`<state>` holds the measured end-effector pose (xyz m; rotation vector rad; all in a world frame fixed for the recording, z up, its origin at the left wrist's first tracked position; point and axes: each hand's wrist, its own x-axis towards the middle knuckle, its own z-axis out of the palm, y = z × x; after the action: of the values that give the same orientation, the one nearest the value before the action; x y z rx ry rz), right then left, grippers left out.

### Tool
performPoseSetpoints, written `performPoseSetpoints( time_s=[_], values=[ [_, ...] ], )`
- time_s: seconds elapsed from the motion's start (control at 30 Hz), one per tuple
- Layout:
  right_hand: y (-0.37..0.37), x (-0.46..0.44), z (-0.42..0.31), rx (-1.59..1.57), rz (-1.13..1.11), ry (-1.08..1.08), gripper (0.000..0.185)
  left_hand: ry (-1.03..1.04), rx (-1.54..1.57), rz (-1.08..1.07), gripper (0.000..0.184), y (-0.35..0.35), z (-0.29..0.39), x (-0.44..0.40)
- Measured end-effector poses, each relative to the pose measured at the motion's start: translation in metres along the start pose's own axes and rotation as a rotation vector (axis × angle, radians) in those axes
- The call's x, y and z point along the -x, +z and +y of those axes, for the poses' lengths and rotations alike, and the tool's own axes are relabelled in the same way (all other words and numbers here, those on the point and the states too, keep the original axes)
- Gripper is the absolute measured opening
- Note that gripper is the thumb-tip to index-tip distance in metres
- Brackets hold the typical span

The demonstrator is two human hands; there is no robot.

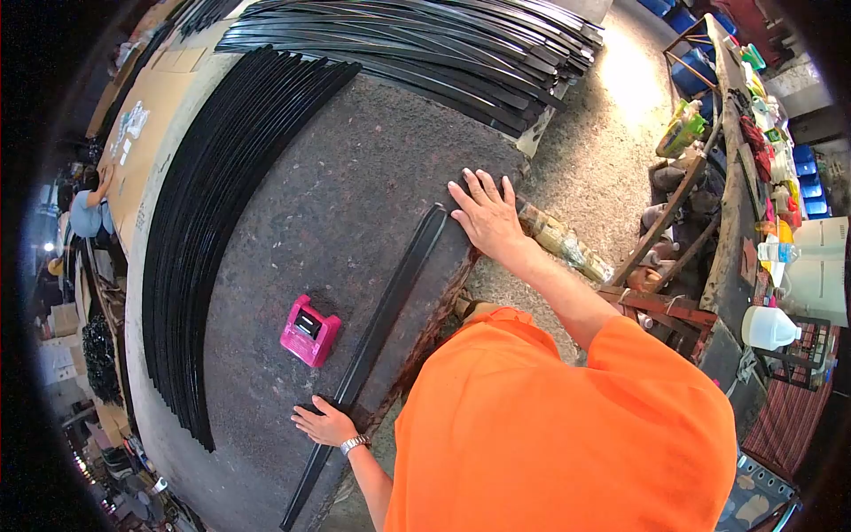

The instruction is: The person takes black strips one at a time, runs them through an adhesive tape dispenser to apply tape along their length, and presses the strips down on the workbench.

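A long black strip (383, 324) lies slantwise along the near edge of the dark, worn worktable (292, 204). My left hand (326, 424), with a metal-band watch on its wrist, rests across the strip's lower part, fingers stretched out. At the strip's upper end, my right hand (483, 213) lies flat near the table corner with its fingers spread. Whether its thumb touches the strip I cannot tell. A bright pink plastic object (310, 332) with a black block in its middle sits between the strip and a row of black strips (208, 222).
More black strips (425, 53) are piled along the far side. To the right, a cluttered wooden rack (722, 177) holds bottles and a white jug (769, 328). A wrapped bundle (567, 239) is beside the table corner. Another person (89, 208) is at the far left.
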<state>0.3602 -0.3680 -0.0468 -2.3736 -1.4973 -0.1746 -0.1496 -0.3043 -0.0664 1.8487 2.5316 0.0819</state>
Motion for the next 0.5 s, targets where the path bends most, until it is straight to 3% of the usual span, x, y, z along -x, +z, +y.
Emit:
performPoseSetpoints(
  time_s=[0.2, 0.3, 0.4, 0.5],
  values=[
    [-0.04, -0.02, 0.021, -0.075, -0.155, -0.046, 0.061, 0.047, 0.001, 0.058, 0.075, 0.002, -0.003, -0.002],
    [-0.044, -0.053, 0.063, 0.254, -0.103, -0.066, 0.062, 0.06, 0.007, 0.086, 0.073, 0.003, -0.001, -0.001],
    [-0.06, -0.079, 0.086, 0.381, -0.284, -0.19, 0.062, 0.052, 0.007, 0.099, 0.073, 0.003, -0.004, -0.001],
    [-0.066, -0.077, 0.07, 0.674, -0.47, -0.503, 0.065, 0.048, -0.007, 0.092, 0.075, 0.002, -0.001, -0.001]
  ],
)
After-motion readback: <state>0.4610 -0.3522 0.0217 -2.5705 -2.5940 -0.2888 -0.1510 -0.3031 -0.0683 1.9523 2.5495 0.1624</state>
